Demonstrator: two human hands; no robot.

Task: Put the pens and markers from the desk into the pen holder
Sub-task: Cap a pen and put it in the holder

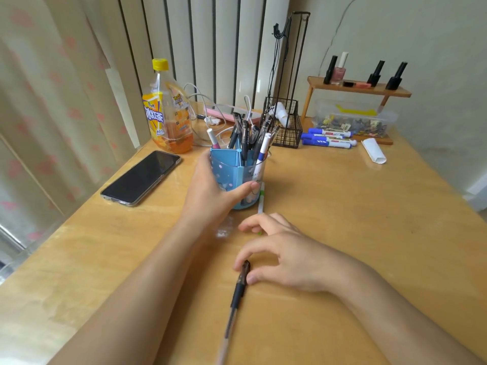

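A blue pen holder (232, 167) with several pens and markers in it stands mid-desk. My left hand (210, 191) wraps around its left side and front. A black-capped pen (238, 291) lies on the desk near me; my right hand (284, 256) rests over its cap end, thumb and forefinger closing on it. A white and green pen (261, 200) lies just right of the holder, partly hidden under my right fingers. Several blue-capped markers (328, 138) lie at the back right.
A black phone (141, 177) lies to the left. An orange drink bottle (168, 111), cables and a wire basket (286, 125) stand behind the holder. A wooden shelf (358, 89) with nail polish, a clear box of clips (353, 121) and a white roll (374, 151) sit at the back right.
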